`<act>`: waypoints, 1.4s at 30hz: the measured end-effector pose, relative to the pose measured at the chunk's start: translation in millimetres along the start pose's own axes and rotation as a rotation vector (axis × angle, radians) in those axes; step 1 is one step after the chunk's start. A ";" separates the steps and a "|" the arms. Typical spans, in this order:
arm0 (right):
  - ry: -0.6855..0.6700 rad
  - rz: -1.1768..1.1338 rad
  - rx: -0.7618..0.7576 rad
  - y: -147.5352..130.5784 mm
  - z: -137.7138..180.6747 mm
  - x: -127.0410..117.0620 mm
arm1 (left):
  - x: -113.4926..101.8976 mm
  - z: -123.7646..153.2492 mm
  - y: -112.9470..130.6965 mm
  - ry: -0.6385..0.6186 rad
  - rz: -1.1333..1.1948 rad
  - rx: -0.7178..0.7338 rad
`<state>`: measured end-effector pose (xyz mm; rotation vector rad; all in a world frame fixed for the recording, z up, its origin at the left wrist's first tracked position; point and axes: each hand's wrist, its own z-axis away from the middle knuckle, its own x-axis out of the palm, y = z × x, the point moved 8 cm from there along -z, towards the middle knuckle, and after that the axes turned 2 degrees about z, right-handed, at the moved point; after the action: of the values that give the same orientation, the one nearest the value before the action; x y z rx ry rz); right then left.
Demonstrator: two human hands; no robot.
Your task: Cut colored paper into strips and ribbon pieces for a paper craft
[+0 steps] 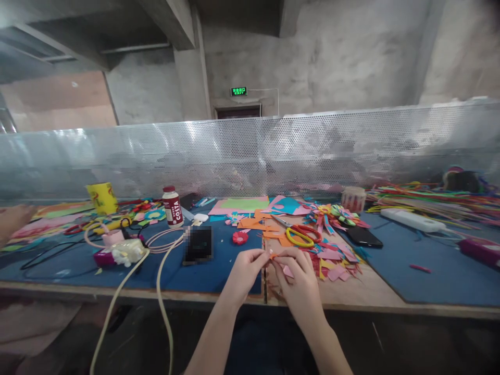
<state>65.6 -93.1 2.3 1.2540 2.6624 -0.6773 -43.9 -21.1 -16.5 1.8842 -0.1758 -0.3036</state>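
Both my hands meet over the table's front edge, pinching a small orange paper piece [272,254] between their fingertips. My left hand [246,271] holds its left end with thumb and fingers closed. My right hand [300,278] grips the right end, fingers curled. Just beyond them lie scissors [300,234] with red and yellow handles on orange paper sheets [253,223], and a heap of pink, red and yellow paper scraps [332,256]. A small red paper flower [240,238] rests on the blue mat [164,265].
A phone [198,244] and a Costa bottle [172,207] stand to the left, with white cables [117,297] and a yellow cup [102,197]. A black phone [363,237], a white power strip [412,220] and coloured sticks [437,198] lie right. A perforated metal screen [250,151] backs the table. Another person's hand [11,219] shows far left.
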 end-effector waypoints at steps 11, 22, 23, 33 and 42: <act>-0.127 -0.309 0.436 36.2 -0.9 6.0 | 3.6 3.1 7.3 -0.046 -0.057 0.042; -0.208 -0.477 0.586 51.0 2.1 15.5 | 9.2 7.5 10.1 -0.132 -0.062 0.062; -0.211 -0.483 0.588 50.9 2.2 15.8 | 9.1 7.6 10.7 -0.131 -0.070 0.063; -0.195 -0.505 0.605 53.4 3.7 20.4 | 8.8 5.9 11.9 -0.094 -0.116 0.070; -0.245 -0.525 0.607 51.2 3.7 19.2 | 0.6 4.5 7.7 -0.003 -0.172 0.057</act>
<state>91.6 -52.7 -24.2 0.4631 2.6587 -1.6809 -44.5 -27.8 -10.6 1.9588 -0.0243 -0.4217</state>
